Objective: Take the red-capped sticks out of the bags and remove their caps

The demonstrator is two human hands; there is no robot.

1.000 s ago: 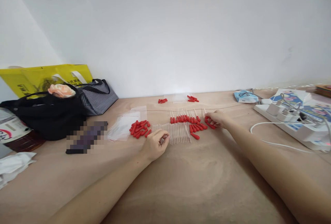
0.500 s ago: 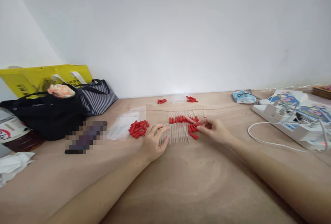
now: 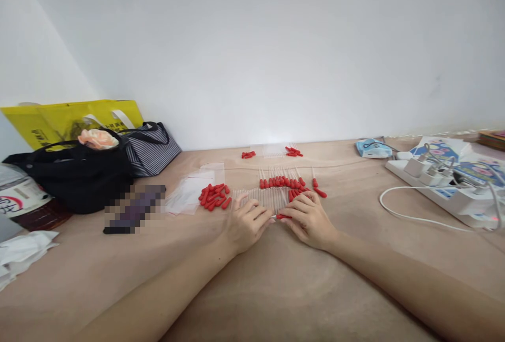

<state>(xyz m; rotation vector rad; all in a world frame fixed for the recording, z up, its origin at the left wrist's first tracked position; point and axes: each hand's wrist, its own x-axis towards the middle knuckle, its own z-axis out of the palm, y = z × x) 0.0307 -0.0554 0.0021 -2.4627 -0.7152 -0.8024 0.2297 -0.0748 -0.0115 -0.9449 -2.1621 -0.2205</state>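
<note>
My left hand (image 3: 248, 222) is closed, its fingers pinching a thin, clear glass tube (image 3: 273, 217). Opposite it, my right hand (image 3: 310, 219) grips a red rubber bulb (image 3: 283, 216) whose end meets the tube; how far one goes into the other I cannot tell. Behind both hands lies a row of glass tubes (image 3: 260, 195), partly covered by my fingers. Several droppers (image 3: 280, 180), tubes with red bulbs on their ends, lie side by side beyond that row. Loose red bulbs (image 3: 213, 194) form a pile left of my left hand, and more rest beside my right fingers.
Clear plastic bags (image 3: 189, 189) lie left of the pile. A dark, blurred object (image 3: 136, 209), a black bag (image 3: 74, 179) and a striped bag (image 3: 152, 144) are further left. To the right stands a white power strip (image 3: 437, 189) with a looping cable; a blue mask (image 3: 373, 148) is behind it.
My right hand has moved left and nearer to me, carrying a red bulb from beside the droppers. My left hand has shifted slightly right and nearer, now pinching a tube. The two hands have come together.
</note>
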